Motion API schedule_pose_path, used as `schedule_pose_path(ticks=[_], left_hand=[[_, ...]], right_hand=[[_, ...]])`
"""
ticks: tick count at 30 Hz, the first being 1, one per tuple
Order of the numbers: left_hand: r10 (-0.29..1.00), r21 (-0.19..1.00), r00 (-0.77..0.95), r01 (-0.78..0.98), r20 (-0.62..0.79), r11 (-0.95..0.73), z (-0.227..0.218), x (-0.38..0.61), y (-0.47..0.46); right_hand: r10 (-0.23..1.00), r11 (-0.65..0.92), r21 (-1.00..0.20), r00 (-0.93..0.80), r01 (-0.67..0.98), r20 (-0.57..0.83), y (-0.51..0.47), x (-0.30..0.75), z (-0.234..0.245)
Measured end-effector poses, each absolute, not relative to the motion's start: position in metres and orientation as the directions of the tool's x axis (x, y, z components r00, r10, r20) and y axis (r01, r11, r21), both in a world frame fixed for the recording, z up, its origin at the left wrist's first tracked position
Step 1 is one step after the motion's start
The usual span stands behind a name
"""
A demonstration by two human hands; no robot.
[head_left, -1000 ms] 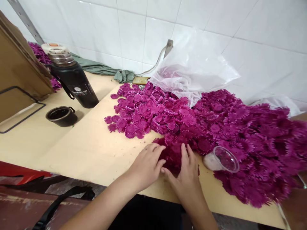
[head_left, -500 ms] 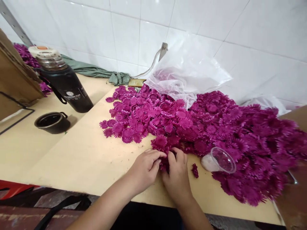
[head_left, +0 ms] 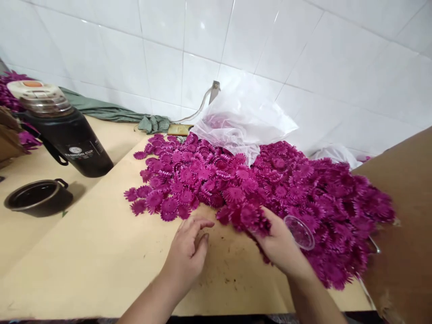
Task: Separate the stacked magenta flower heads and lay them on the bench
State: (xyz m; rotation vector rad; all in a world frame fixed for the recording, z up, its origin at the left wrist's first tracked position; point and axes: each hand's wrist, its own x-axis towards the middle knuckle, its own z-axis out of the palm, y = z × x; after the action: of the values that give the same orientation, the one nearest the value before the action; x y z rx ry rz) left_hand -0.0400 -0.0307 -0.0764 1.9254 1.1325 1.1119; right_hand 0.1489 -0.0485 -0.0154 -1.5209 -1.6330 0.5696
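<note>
My left hand [head_left: 190,246] hovers over the bare table in front of the pile, thumb and forefinger apart with nothing between them. At the pile's near edge, my right hand [head_left: 281,245] grips a small bunch of purple artificial flowers [head_left: 250,217], and the petals hide most of its fingers. Behind both hands spreads a large pile of the same flat, fringed flower heads [head_left: 202,173]. A clear plastic cup [head_left: 299,232] lies tilted against the flowers just right of my right hand, which partly covers it.
Left stand a black flask [head_left: 79,144] and a black cup-shaped lid [head_left: 38,198]. A clear plastic bag [head_left: 243,117] rests on the pile's back, near a green cloth [head_left: 104,108]. A cardboard box [head_left: 401,225] bounds the right side; a tiled wall [head_left: 162,63] rises behind.
My hands have parted. The right moved right with the flowers, while the left came away from them with its fingers loosened. The view has shifted, and the small loose piece beside the cup no longer shows.
</note>
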Motion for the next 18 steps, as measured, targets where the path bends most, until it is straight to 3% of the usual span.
schedule_pose_path(ticks=[3,6,8,10,15,18], left_hand=[[0.891,0.828,0.289,0.349,0.351,-0.439,-0.077,-0.040,-0.032],[0.882,0.826,0.316,0.340,0.350,-0.449,-0.083,-0.038,-0.034],[0.873,0.818,0.325,0.338,0.363,-0.466,-0.088,-0.036,-0.036],[0.865,0.807,0.335,0.344,0.373,-0.481,-0.094,-0.034,-0.037],[0.860,0.788,0.366,0.378,0.355,-0.486,-0.103,-0.031,-0.038],[0.850,0.779,0.380,0.376,0.364,-0.502,-0.105,-0.030,-0.036]], right_hand=[[0.952,0.167,-0.762,0.100,0.625,0.290,-0.042,0.177,0.024],[0.906,-0.024,-0.730,0.323,0.683,0.273,-0.022,0.213,0.057],[0.830,-0.106,-0.680,0.441,0.726,0.342,0.000,0.235,0.071],[0.780,-0.159,-0.619,0.482,0.769,0.399,0.028,0.253,0.077],[0.804,-0.241,-0.587,0.498,0.773,0.325,0.085,0.281,0.068],[0.794,-0.241,-0.545,0.486,0.803,0.365,0.097,0.290,0.065]])
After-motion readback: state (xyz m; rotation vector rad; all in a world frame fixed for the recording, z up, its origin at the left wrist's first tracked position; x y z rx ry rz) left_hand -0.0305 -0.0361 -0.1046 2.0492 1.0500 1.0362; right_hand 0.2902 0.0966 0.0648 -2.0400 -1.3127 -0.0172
